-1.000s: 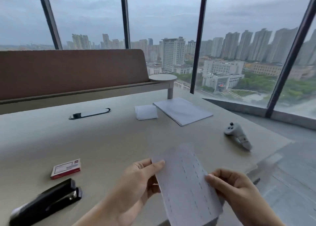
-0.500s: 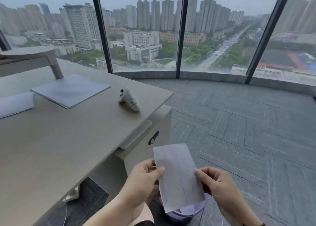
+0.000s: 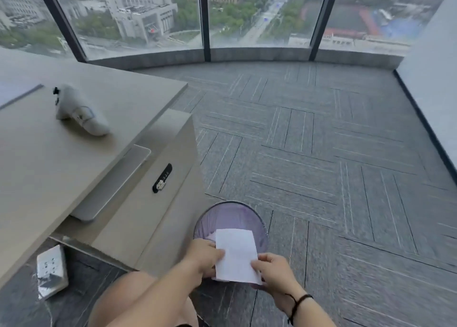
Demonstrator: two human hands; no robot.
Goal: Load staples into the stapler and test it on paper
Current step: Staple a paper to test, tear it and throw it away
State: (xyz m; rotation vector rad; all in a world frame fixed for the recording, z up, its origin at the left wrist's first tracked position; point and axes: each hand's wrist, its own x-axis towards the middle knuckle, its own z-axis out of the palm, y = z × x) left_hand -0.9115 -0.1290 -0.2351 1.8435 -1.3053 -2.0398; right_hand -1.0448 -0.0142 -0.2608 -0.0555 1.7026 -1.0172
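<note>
No text, brand, number or sign can be read anywhere in this view. The white rectangular paper sheet [image 3: 236,255] over the round purple-lined wastebasket [image 3: 231,211] shows a blank face. Left of that wastebasket, the small black lock plate [image 3: 162,178] on the beige cabinet front carries markings too blurred to make out.
</note>
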